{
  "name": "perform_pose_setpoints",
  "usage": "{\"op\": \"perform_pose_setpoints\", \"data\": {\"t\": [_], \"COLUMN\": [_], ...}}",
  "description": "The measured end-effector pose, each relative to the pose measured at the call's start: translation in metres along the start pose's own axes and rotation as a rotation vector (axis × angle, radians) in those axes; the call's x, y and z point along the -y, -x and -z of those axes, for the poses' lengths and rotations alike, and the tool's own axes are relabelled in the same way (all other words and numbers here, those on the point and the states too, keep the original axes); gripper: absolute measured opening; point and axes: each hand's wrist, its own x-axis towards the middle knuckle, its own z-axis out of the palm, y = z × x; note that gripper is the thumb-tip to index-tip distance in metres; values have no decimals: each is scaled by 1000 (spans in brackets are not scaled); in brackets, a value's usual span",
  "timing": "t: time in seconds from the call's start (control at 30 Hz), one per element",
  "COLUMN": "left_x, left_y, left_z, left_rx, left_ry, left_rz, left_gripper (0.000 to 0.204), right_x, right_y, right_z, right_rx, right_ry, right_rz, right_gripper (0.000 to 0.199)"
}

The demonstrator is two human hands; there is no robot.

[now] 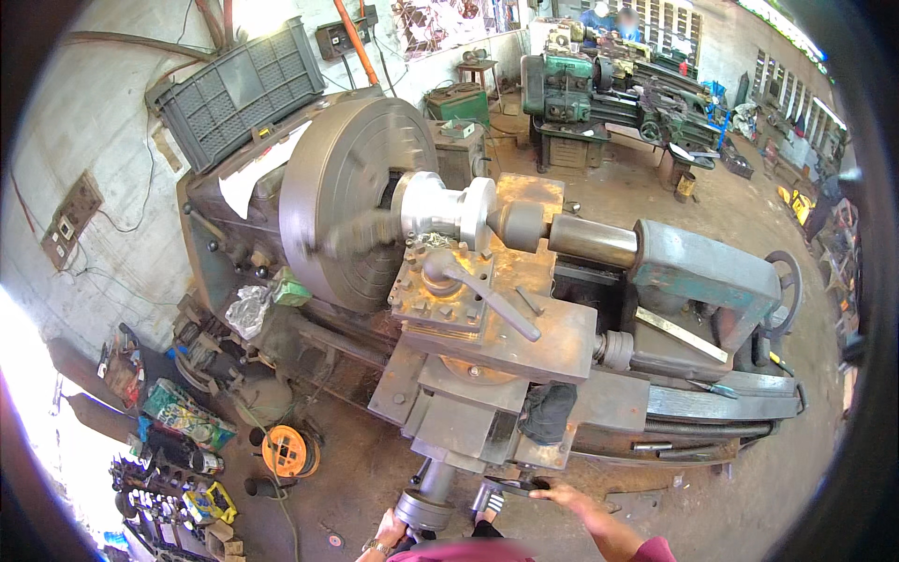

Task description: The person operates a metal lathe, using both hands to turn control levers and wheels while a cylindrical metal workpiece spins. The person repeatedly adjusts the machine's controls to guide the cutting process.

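A large metal lathe fills the middle, its big round chuck [328, 201] smeared by spinning. In it a shiny silver spool-shaped workpiece [435, 211] meets the tailstock centre [524, 225] on its right. The tool post [445, 281], with its long clamping lever [496, 304], stands close in front of the workpiece. My left hand [386, 532] is closed at the left side of the round cross-slide handwheel [424, 510]; its fingers are partly hidden. My right hand [562, 496] holds the end of a dark crank handle [513, 485].
A dark cloth [548, 412] hangs on the carriage, and a flat bar [681, 334] lies by the tailstock [702, 267]. An orange cable reel [288, 451] and cluttered tools [169, 506] stand at left. Behind is a green lathe [567, 89], with a person [626, 28] farther off.
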Motion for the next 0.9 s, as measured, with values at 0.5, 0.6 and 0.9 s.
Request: {"op": "perform_pose_setpoints", "data": {"t": [0.5,0.6,0.9], "left_x": [3,3,6], "left_y": [0,-1,3], "left_z": [0,0,-1], "left_rx": [0,-1,-16], "left_ry": [-13,-16,-10], "left_rz": [-3,-7,-24], "left_gripper": [37,37,37], "right_x": [31,29,42], "right_y": [7,8,2], "right_z": [3,0,-6], "right_rx": [90,57,3], "right_ry": [174,110,170], "right_rz": [-69,36,-29], "right_gripper": [111,105,101]}}
